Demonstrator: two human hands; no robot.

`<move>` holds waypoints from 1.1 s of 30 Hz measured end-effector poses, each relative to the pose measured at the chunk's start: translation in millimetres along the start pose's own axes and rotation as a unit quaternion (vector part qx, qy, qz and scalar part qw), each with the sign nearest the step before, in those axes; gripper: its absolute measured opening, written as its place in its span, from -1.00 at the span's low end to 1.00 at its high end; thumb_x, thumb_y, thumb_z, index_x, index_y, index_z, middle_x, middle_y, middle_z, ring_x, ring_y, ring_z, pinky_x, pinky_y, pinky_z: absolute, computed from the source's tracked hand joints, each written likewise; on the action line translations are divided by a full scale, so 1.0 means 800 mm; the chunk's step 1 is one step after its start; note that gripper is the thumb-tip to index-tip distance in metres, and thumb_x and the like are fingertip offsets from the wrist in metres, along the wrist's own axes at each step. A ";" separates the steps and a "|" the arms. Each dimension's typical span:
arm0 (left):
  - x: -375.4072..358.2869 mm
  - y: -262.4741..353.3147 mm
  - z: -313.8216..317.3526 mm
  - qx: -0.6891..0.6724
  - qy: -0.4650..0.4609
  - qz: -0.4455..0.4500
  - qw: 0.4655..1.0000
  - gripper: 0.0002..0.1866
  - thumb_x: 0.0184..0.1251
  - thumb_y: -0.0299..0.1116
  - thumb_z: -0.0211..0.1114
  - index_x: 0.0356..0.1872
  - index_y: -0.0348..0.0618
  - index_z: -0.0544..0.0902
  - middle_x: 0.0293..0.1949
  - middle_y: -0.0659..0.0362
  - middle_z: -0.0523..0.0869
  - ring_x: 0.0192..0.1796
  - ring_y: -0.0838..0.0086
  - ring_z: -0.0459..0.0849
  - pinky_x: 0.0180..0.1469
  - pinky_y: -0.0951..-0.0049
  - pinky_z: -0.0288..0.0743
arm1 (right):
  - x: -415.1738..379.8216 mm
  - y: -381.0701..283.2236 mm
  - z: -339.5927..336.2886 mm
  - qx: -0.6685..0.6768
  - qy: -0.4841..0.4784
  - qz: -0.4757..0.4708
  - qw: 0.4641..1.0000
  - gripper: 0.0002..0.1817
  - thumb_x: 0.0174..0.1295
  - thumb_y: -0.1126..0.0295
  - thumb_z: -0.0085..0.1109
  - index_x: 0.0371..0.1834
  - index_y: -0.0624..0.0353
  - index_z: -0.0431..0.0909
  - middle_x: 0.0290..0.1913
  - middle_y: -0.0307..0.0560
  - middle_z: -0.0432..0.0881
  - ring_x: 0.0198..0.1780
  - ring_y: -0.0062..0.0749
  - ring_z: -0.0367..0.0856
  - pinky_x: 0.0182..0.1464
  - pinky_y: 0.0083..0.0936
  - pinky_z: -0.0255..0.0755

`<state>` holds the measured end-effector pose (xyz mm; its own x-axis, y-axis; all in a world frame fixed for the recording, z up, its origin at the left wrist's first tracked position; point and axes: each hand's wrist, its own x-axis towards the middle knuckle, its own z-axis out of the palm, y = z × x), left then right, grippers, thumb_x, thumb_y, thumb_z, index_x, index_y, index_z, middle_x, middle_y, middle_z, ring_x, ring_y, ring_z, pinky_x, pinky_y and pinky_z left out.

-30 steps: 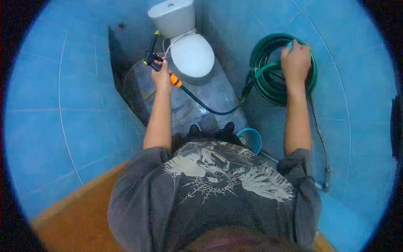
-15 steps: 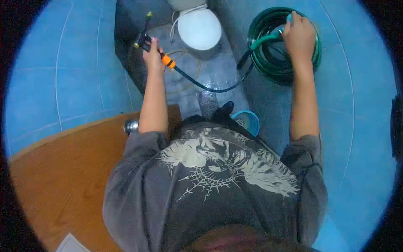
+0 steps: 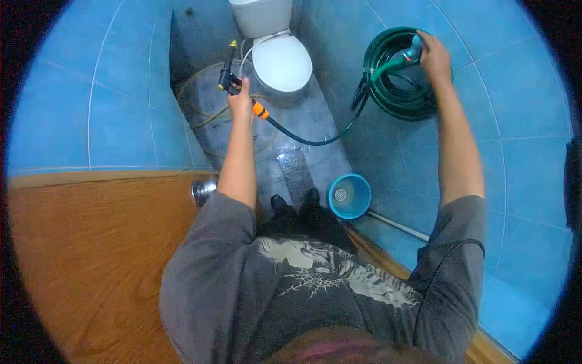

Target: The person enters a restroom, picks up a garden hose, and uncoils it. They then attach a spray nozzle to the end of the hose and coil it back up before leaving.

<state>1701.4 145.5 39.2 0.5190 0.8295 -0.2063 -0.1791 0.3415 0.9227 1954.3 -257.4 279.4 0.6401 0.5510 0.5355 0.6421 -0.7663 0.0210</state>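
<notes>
My left hand (image 3: 240,102) is wrapped around a black hose spray gun (image 3: 229,79) with yellow-green tips. An orange connector (image 3: 260,109) joins its lower end to a dark green hose (image 3: 309,142), which sags across to the right. There a thick coil of green hose (image 3: 400,109) is against the tiled wall. At the coil's upper right, the fingers of my right hand (image 3: 435,54) close on a teal fitting (image 3: 416,47), to which a lighter green hose length (image 3: 389,65) runs. My palm hides part of the fitting; what supports the coil is not visible.
A white toilet (image 3: 282,64) stands ahead, with a thin yellowish hose (image 3: 209,118) looped on the tiled floor. A blue bucket (image 3: 350,213) sits right of my feet, near a pale pipe (image 3: 397,225). To the left is a wooden door (image 3: 109,255) with a metal knob (image 3: 203,192).
The view has shifted, bringing more of the toilet, the bucket and my feet into sight. Both hands keep their holds, and the spray gun appears slightly lower and farther right.
</notes>
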 end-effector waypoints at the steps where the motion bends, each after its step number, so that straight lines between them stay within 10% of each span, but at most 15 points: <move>1: 0.012 -0.031 -0.005 0.031 -0.006 0.008 0.999 -0.79 0.31 -0.34 0.42 -0.19 -0.15 0.58 -0.29 0.31 0.59 -0.29 0.53 0.53 -0.25 0.40 0.43 | -0.044 -0.008 0.071 -0.006 0.027 0.012 1.000 -0.62 0.33 0.44 0.07 0.21 -0.02 0.56 0.09 0.06 0.63 0.10 0.06 0.58 0.13 -0.16 0.46; 9: -0.004 -0.054 -0.007 -0.007 -0.057 -0.076 0.995 -0.83 0.32 -0.39 0.39 -0.26 -0.08 0.52 -0.46 0.32 0.55 -0.49 0.59 0.52 -0.44 0.51 0.40 | -0.074 0.013 0.058 -0.043 0.060 0.033 0.997 -0.62 0.31 0.45 0.08 0.20 -0.02 0.57 0.07 0.06 0.64 0.08 0.05 0.58 0.11 -0.18 0.47; 17: -0.072 0.008 -0.012 0.061 -0.078 0.076 0.992 -0.80 0.24 -0.40 0.47 -0.26 -0.09 0.57 -0.37 0.34 0.59 -0.39 0.63 0.50 -0.37 0.52 0.39 | -0.071 0.002 0.039 -0.052 0.058 0.029 0.997 -0.61 0.27 0.49 0.09 0.18 0.05 0.57 0.01 0.09 0.66 0.05 0.07 0.59 0.09 -0.16 0.46; 33: -0.106 0.013 -0.090 -0.032 0.001 0.035 0.999 -0.74 0.23 -0.41 0.48 -0.42 -0.04 0.49 -0.46 0.36 0.51 -0.48 0.64 0.42 -0.41 0.52 0.33 | -0.088 -0.051 0.024 -0.019 0.067 0.042 0.997 -0.65 0.31 0.45 0.05 0.15 0.06 0.59 0.05 0.06 0.65 0.08 0.06 0.58 0.15 -0.14 0.42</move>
<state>1595.7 110.5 43.1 0.5021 0.8530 -0.1425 -0.2677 0.3100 0.9123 1891.2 -258.4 224.7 0.6269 0.4373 0.6448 0.5703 -0.8214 0.0026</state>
